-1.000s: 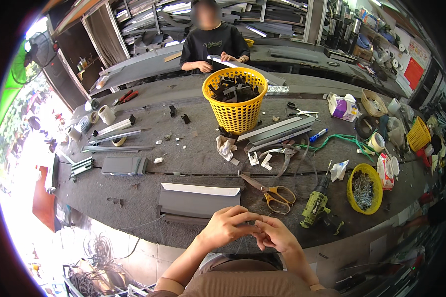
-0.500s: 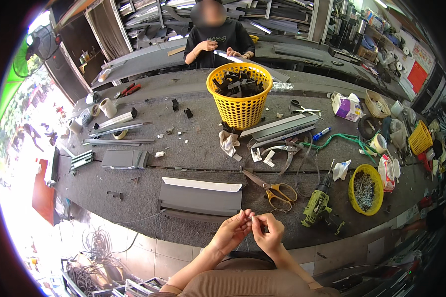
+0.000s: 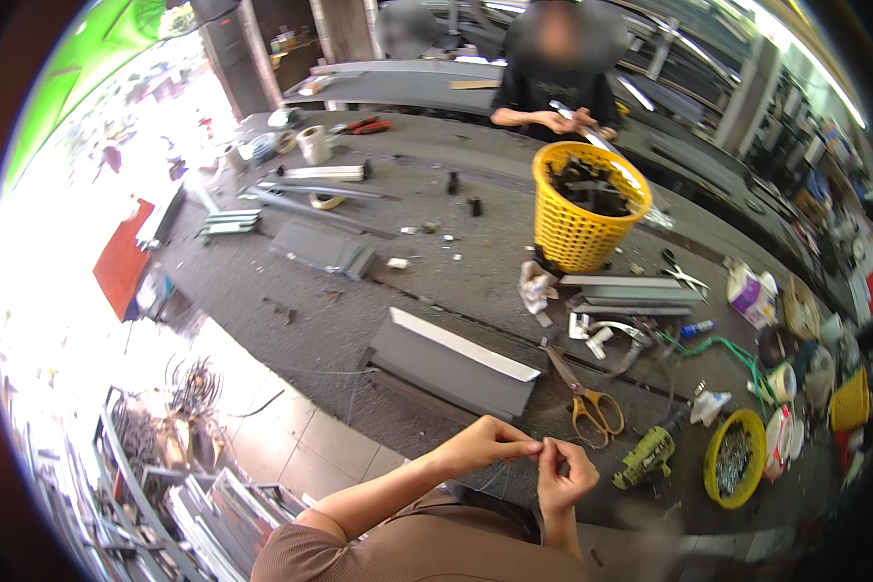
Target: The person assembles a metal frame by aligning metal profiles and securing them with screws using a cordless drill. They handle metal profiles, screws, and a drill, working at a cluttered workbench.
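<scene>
My left hand (image 3: 490, 444) and my right hand (image 3: 565, 475) meet fingertip to fingertip in front of my body, just off the table's near edge. Both are closed in a pinch, and whatever lies between the fingers is too small to make out. Beyond them rests a stack of flat grey profiles (image 3: 446, 364) with a white strip (image 3: 466, 344) along its far side. Orange-handled scissors (image 3: 592, 412) lie open-bladed to the right of that stack. A green power drill (image 3: 647, 456) lies close to my right hand.
A yellow basket (image 3: 584, 238) of black parts stands mid-table, and a yellow bowl (image 3: 713, 466) of screws sits at right. Grey profiles (image 3: 635, 294), black-handled scissors (image 3: 687, 276) and tape rolls (image 3: 313, 145) lie about. Across the table a person (image 3: 558, 92) handles a light strip.
My view has swung to the left and tilted, so the table's things appear farther right. My hands stay pinched together; the left forearm now lies more level.
</scene>
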Action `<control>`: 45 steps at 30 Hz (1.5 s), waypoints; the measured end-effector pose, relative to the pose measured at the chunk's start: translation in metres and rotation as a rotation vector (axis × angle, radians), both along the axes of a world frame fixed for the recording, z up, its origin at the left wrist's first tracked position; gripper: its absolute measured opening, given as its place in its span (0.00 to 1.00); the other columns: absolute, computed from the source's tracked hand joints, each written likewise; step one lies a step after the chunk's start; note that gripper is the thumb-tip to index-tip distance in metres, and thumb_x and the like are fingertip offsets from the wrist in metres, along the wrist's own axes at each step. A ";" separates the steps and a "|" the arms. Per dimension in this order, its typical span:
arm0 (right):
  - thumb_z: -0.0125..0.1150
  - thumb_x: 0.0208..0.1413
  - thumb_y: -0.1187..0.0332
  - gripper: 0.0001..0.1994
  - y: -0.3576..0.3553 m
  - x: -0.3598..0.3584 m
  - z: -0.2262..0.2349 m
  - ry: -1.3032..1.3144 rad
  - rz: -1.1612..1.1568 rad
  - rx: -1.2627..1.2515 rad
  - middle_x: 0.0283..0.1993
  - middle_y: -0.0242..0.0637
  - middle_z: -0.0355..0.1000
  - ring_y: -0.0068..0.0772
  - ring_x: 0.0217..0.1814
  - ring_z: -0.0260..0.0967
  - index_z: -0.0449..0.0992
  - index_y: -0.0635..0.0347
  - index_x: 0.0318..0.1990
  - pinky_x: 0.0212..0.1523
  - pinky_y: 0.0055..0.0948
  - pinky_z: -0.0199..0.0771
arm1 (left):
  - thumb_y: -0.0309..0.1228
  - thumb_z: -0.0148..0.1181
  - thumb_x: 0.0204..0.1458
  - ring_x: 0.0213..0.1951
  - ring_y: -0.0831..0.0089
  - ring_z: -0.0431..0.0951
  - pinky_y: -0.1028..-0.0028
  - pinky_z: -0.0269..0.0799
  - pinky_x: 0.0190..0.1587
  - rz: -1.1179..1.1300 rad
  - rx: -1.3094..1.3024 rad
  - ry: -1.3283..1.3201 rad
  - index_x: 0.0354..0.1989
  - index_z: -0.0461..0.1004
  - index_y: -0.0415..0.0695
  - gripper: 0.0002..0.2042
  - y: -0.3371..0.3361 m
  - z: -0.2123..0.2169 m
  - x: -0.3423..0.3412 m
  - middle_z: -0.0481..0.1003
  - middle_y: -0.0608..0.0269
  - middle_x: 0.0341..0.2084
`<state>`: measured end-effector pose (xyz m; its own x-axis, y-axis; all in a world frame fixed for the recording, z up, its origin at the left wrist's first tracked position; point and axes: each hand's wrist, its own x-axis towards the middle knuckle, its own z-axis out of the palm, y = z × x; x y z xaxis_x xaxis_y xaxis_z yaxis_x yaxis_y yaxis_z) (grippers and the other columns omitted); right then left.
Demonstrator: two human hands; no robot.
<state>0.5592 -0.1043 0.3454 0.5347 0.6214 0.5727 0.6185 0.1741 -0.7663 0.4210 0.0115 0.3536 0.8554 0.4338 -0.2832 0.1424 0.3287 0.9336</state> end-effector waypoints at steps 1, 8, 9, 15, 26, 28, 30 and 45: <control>0.71 0.55 0.78 0.03 -0.002 0.000 -0.001 0.000 0.011 -0.022 0.25 0.36 0.78 0.22 0.20 0.73 0.81 0.65 0.33 0.22 0.22 0.70 | 0.41 0.70 0.59 0.29 0.83 0.70 0.78 0.67 0.34 -0.001 0.034 0.044 0.42 0.86 0.38 0.16 -0.002 -0.002 -0.001 0.79 0.69 0.26; 0.69 0.57 0.76 0.05 -0.016 0.008 0.001 0.331 0.149 -0.202 0.23 0.33 0.75 0.19 0.21 0.69 0.79 0.67 0.31 0.24 0.22 0.67 | 0.42 0.73 0.56 0.34 0.84 0.76 0.76 0.72 0.40 0.056 0.180 -0.073 0.37 0.86 0.38 0.16 -0.014 -0.004 0.001 0.83 0.68 0.29; 0.69 0.58 0.76 0.06 -0.017 0.010 0.002 0.408 0.191 -0.224 0.23 0.32 0.74 0.18 0.20 0.67 0.78 0.67 0.31 0.22 0.21 0.65 | 0.42 0.73 0.56 0.34 0.84 0.76 0.77 0.72 0.40 0.048 0.175 -0.074 0.37 0.86 0.39 0.16 -0.016 -0.003 0.002 0.82 0.68 0.29; 0.63 0.65 0.73 0.09 -0.017 0.014 0.006 0.732 0.337 -0.203 0.19 0.28 0.67 0.14 0.16 0.59 0.74 0.65 0.32 0.16 0.18 0.58 | 0.43 0.72 0.57 0.33 0.84 0.74 0.77 0.69 0.38 0.097 0.182 -0.128 0.32 0.82 0.39 0.17 -0.024 -0.006 0.007 0.79 0.72 0.26; 0.66 0.62 0.75 0.03 0.000 0.009 0.010 0.743 0.334 -0.303 0.27 0.24 0.72 0.10 0.22 0.62 0.79 0.65 0.38 0.22 0.15 0.57 | 0.38 0.58 0.67 0.36 0.80 0.70 0.77 0.70 0.42 0.357 -0.330 -0.267 0.34 0.74 0.45 0.12 -0.012 -0.037 0.016 0.74 0.68 0.39; 0.67 0.62 0.75 0.03 0.003 0.012 0.007 0.733 0.309 -0.301 0.27 0.21 0.70 0.07 0.23 0.58 0.79 0.65 0.38 0.22 0.15 0.54 | 0.38 0.56 0.68 0.36 0.80 0.67 0.77 0.68 0.43 0.419 -0.409 -0.373 0.34 0.72 0.46 0.12 -0.007 -0.038 0.018 0.72 0.67 0.38; 0.67 0.63 0.74 0.04 0.004 0.014 0.003 0.792 0.311 -0.301 0.27 0.20 0.69 0.05 0.23 0.56 0.78 0.65 0.38 0.23 0.13 0.53 | 0.39 0.55 0.69 0.35 0.80 0.66 0.77 0.66 0.43 0.469 -0.479 -0.418 0.34 0.72 0.45 0.12 -0.007 -0.036 0.022 0.71 0.68 0.38; 0.70 0.59 0.71 0.08 0.024 0.029 0.035 0.294 0.334 -0.364 0.49 0.34 0.74 0.11 0.30 0.62 0.84 0.63 0.44 0.27 0.15 0.62 | 0.32 0.64 0.63 0.47 0.81 0.68 0.78 0.67 0.51 0.377 0.222 -0.209 0.35 0.77 0.39 0.09 0.013 0.000 0.025 0.68 0.63 0.50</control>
<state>0.5885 -0.0802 0.3804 0.3802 0.9131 0.1473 0.3275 0.0161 -0.9447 0.4455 0.0241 0.3532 0.6560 0.7547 0.0128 -0.1466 0.1107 0.9830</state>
